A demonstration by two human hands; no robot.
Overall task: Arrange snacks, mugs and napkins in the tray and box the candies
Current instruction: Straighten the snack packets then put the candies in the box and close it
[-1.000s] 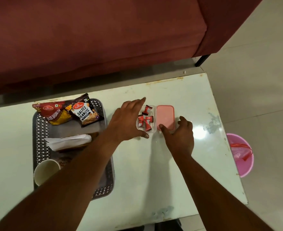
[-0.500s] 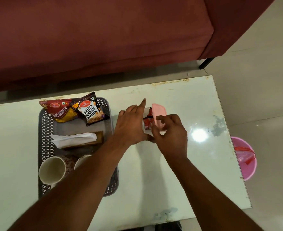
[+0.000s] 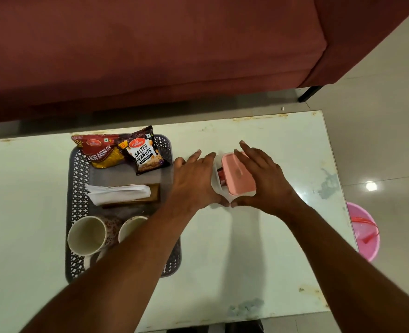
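The right fingers (image 3: 248, 153) are lying straight on the pink lid (image 3: 238, 175); the left fingers (image 3: 204, 159), also straight, are bracing the box (image 3: 216, 185) on the table (image 3: 282, 145). The lid is sitting skew, candies (image 3: 222, 177) showing, so it is probably needing squaring first, then even pressing.

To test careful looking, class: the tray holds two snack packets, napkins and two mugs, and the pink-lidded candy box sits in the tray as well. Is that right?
Not quite. The head view shows the candy box on the table, right of the tray. The snack packets, napkins and mugs are in the tray, and the lid is pink.
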